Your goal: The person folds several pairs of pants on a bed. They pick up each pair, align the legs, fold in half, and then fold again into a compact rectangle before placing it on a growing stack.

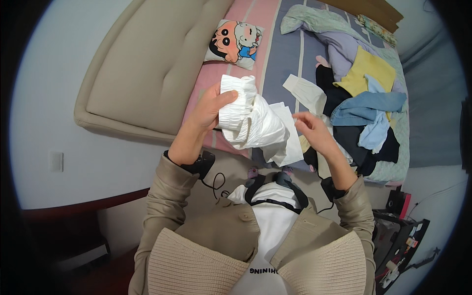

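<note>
My left hand (212, 107) grips a white garment (254, 121) by its gathered elastic waistband, thumb on top. The cloth hangs bunched to the right, its lower part spreading out over the edge of the bed. Just right of the hanging cloth is my right hand (313, 131), fingers curled; whether it touches the cloth's edge I cannot tell. Behind it a white sleeve with a cuff (306, 92) lies on the striped bedsheet (285, 55). What my left fingers do behind the waistband is hidden.
A clothes pile with a yellow garment (370, 72), a denim piece (365, 108) and black items covers the bed's right side. Beyond lies a rumpled quilt (335, 48). A cartoon pillow (236, 44) rests by the padded headboard (143, 62). A black rack (402, 243) stands lower right.
</note>
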Available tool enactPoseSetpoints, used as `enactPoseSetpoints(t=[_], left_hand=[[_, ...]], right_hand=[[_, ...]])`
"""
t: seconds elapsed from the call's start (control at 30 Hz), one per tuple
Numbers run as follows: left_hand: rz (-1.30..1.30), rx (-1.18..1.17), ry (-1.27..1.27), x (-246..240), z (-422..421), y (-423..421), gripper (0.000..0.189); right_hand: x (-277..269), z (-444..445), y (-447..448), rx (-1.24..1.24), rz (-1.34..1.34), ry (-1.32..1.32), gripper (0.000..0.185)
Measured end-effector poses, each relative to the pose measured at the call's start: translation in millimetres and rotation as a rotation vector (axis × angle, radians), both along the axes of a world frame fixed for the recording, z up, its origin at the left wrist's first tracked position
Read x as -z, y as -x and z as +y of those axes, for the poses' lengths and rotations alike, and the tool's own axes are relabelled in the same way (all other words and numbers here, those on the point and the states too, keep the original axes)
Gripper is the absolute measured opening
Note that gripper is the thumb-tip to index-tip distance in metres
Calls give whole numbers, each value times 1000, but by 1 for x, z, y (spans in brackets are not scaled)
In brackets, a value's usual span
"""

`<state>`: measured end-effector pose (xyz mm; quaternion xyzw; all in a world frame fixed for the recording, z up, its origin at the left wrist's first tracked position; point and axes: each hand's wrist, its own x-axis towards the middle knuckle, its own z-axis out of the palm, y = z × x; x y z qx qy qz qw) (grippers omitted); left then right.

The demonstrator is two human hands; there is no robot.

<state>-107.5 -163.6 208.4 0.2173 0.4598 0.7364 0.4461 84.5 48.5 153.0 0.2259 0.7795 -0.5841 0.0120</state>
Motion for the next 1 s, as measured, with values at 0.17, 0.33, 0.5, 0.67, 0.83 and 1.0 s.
enactPoseSetpoints(t=[0.17,0.33,0.5,0.67,0.83,1.0], left_hand=[[-23,50,31,-17,16,-26,26],[10,-65,46,-17,29,-56,23],[-63,-342,89,-2,38,-73,25],[-67,-354,122,13,60,-114,27],[791,-91,362,32,97,-177,72],[1042,418,635,48,119,-227,76]], right_hand=[[-49,-53,-5,-73,557,-414,44],[-52,-67,-26,-171,454,-397,28],[-40,-20,-96,-95,314,-421,15],[-59,43,-176,11,149,-372,15],[-106,97,-214,-181,187,-745,14],[-141,118,-218,-256,261,-797,17]])
